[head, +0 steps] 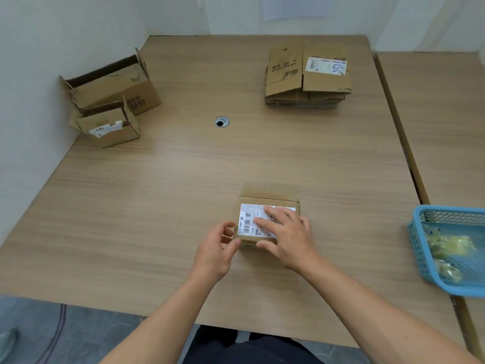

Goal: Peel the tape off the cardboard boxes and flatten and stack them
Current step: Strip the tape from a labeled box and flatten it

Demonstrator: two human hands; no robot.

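**Operator:** Where could this go wrong? Start with the biggest thing.

**Spotter:** The table (pixel 183 179). Its top looks smooth, and the small box (pixel 270 193) sits near your edge of it, about the middle. If you pull the tape sideways, the box may skate toward you or off the front.

**Operator:** And the pile?

**Spotter:** The flattened stack (pixel 307 74) lies well apart from you, at the far right. Its top pieces sit unevenly, so a carelessly tossed sheet could shift the pile. The large open box (pixel 112 88) and the smaller open box (pixel 110 130) beside it wait at the far left, and I see no risk from them yet.

**Operator:** The basket?

**Spotter:** The blue basket (pixel 420 243) sits at your right with wadded tape (pixel 446 245) in it. Sticky tape may cling to your fingers and miss the basket.

**Operator:** My hands?

**Spotter:** Your right hand (pixel 291 237) lies flat on the box top, with the fingers straight and slightly spread across the shipping label (pixel 249 222). If you press too hard, you pin the flaps that must open, or you crush the box. Your left hand (pixel 217 250) is at the near left corner, fingers curled and thumb against the cardboard. I cannot tell whether it pinches a tape end. If it does, a fast tug could snap the tape short or tear the cardboard's face, leaving you scraps to pick at.
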